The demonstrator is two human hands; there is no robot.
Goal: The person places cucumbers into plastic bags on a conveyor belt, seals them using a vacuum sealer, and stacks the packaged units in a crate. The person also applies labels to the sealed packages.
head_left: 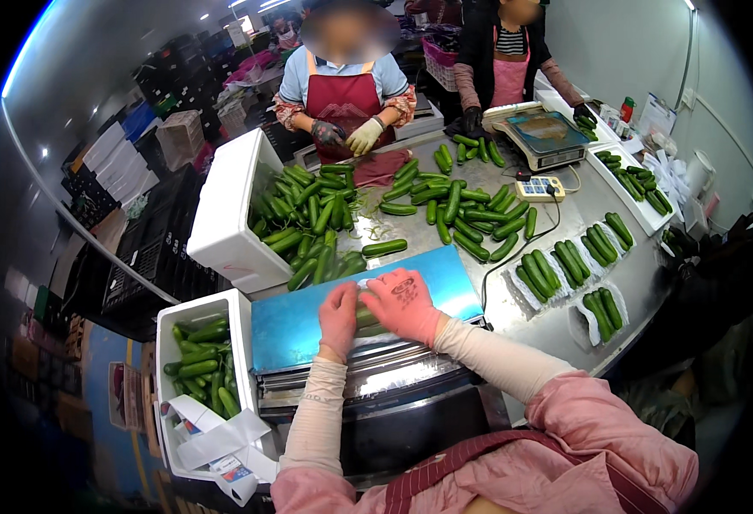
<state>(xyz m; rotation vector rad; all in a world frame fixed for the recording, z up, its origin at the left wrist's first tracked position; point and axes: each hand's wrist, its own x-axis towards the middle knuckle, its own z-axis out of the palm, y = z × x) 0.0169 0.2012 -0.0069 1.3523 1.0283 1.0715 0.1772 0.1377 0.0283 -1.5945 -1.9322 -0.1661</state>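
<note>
My left hand [339,322] and my right hand [404,306], both in pink gloves, are close together over the near edge of a blue plate [291,330] on a wrapping machine. Between them shows part of a green cucumber pack [366,318], mostly covered by my hands. The fingers of both hands curl round its far side, where a bit of whitish material is visible. Below my hands lie the machine's metal rollers [385,368]. A single cucumber [385,248] rests just beyond the plate.
A tipped white foam box [233,210] spills cucumbers onto the metal table. Another foam box [164,360] with cucumbers and labels stands left. Cucumber packs [537,276] on white trays, a power strip [537,188] and scale [537,137] are right. Two co-workers stand across the table.
</note>
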